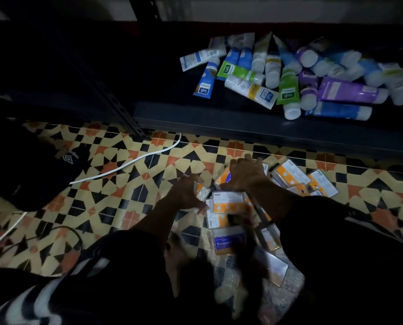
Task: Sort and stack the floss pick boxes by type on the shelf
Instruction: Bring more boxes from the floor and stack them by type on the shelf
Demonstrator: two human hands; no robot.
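"Safi" is printed on a blue tube [205, 84], a green tube [236, 71] and a white tube [252, 90]; "Smoo", partly hidden, is read on a purple-labelled box [227, 242]

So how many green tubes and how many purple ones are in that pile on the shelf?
Green tubes: 2
Purple tubes: 3
Total: 5, counting only those whose colour is clear.
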